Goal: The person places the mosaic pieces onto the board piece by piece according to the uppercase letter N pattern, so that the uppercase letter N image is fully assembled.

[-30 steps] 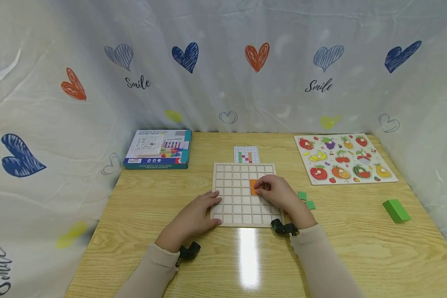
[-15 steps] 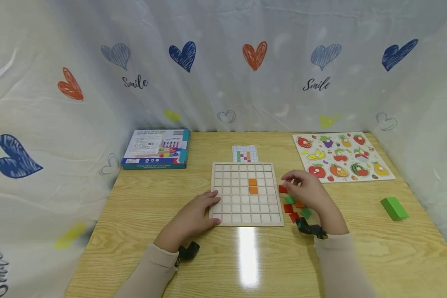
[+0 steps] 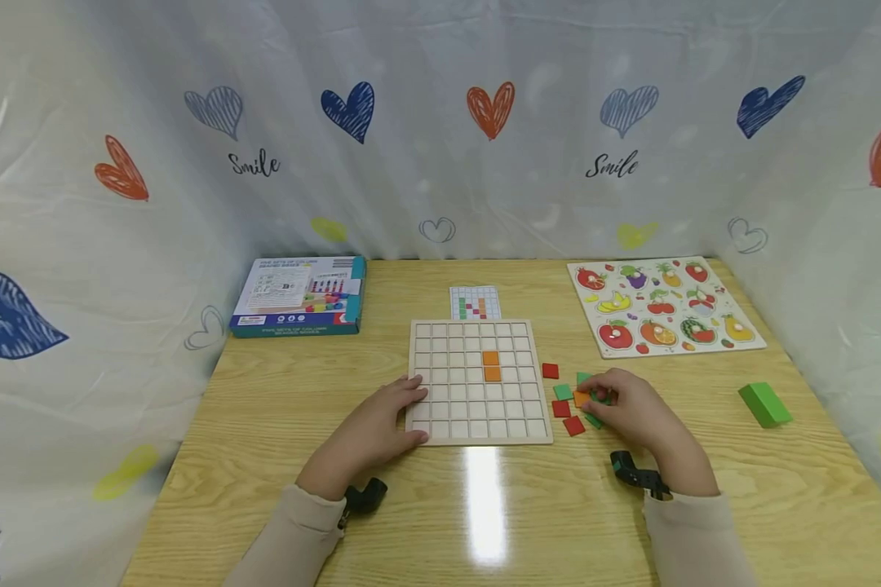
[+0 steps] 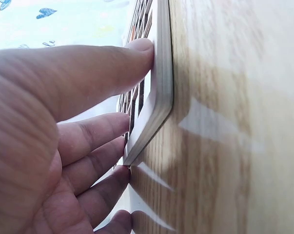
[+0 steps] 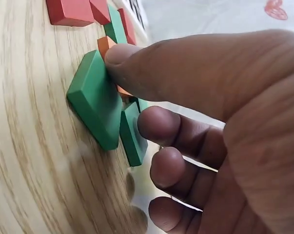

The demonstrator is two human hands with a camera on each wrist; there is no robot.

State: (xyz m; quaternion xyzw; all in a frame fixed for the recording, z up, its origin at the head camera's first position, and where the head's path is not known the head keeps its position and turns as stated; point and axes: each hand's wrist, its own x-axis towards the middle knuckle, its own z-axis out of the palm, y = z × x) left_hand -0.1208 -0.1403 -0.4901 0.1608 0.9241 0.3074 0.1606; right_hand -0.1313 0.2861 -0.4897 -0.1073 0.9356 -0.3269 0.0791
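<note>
My left hand [image 3: 382, 424] rests at the near left corner of a wooden grid board [image 3: 458, 439]. Its thumb [image 4: 132, 51] lies over the rim, and its relaxed fingers reach along the left side. Two orange tiles [image 3: 491, 359] sit one below the other in the grid. Right of the board, my right hand [image 3: 635, 408] pinches another orange tile [image 3: 581, 399] among loose tiles. The thumb presses on that tile, and the index fingertip is hidden behind it in the right wrist view. A green tile [image 5: 95, 100] lies right by the thumb, with another green tile [image 5: 132, 134] beside it.
Loose red tiles [image 3: 573, 425] and a green tile [image 3: 563, 392] lie beside the board. Behind the board is a small pattern card [image 3: 474, 302]. A boxed set [image 3: 297, 297] stands back left, a fruit puzzle board [image 3: 664, 308] back right, and a green block [image 3: 765, 405] far right.
My right hand has left the orange tiles in the grid, moved right past the red tile, and come down on an orange tile in the loose pile. The left hand stays on the board.
</note>
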